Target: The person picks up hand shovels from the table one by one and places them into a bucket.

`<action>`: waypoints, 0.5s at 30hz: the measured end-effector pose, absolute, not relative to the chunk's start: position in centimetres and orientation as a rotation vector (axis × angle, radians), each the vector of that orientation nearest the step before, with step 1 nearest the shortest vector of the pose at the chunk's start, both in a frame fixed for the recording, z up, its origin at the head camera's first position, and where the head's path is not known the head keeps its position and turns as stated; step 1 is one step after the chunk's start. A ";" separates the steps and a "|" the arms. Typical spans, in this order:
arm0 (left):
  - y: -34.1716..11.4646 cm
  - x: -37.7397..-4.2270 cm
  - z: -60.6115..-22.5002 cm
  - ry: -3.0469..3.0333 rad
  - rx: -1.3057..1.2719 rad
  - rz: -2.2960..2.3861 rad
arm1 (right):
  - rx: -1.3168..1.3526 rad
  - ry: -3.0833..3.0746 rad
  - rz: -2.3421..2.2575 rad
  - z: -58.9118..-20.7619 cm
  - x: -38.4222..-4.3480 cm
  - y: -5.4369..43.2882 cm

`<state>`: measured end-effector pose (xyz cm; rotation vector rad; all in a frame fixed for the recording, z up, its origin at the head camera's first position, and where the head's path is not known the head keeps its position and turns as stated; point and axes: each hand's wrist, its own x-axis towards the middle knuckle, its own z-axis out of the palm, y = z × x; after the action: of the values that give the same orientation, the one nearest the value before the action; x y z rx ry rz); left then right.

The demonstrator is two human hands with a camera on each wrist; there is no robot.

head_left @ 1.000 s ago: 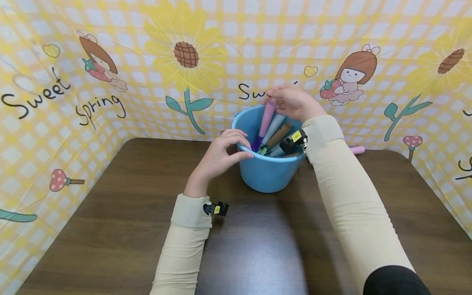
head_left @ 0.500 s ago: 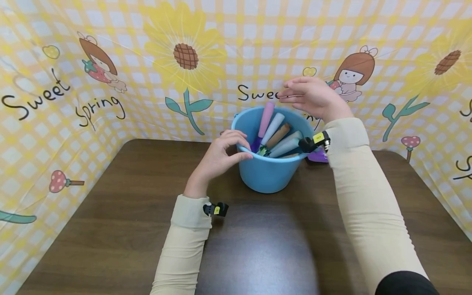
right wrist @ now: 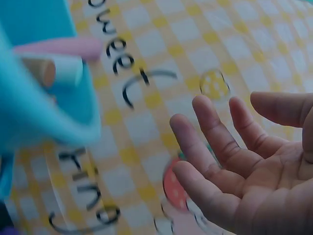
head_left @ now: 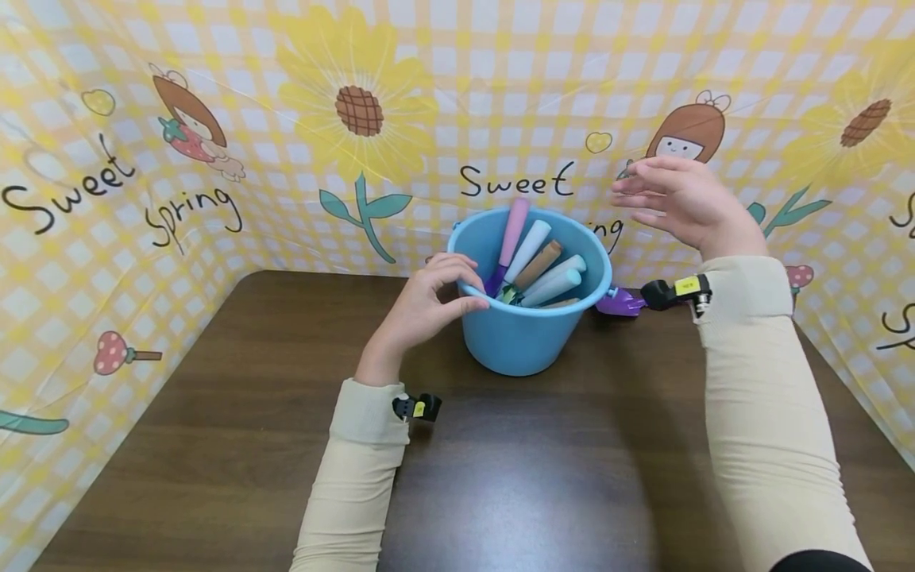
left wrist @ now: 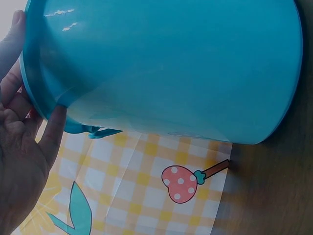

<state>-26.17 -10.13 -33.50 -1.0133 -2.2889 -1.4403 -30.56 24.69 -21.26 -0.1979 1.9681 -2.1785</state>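
A light blue bucket (head_left: 525, 342) stands upright on the table, with several tools inside, handles leaning up. A pink handle (head_left: 514, 232) with a purple lower part rises highest; pale blue handles (head_left: 530, 248) and a brown handle (head_left: 540, 265) lie beside it. My left hand (head_left: 423, 306) grips the bucket's left rim, thumb outside and fingers over the edge. In the left wrist view, the bucket wall (left wrist: 166, 68) fills most of the frame. Right of the bucket and above the table, my right hand (head_left: 689, 205) holds nothing, its fingers loosely spread in the right wrist view.
A purple shovel-like tool (head_left: 620, 303) lies on the table right of the bucket, partly hidden by the black wrist camera (head_left: 665, 294). The dark wooden table (head_left: 214, 445) ends at a yellow checked cloth (head_left: 457, 87) with printed flowers and figures.
My right hand has moved right, from beside the pink handle to outside the bucket, uncovering the other handles and the purple tool. My left hand has stayed at the rim.
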 end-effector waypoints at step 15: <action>-10.3 -26.1 -33.5 -2.286 -1.009 -1.442 | 0.181 1.488 -2.574 -25.4 -29.7 34.3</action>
<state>-26.09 -10.35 -33.45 -1.0092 -2.2864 -1.4425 -29.70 34.30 -25.43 0.1812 1.4883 -2.5741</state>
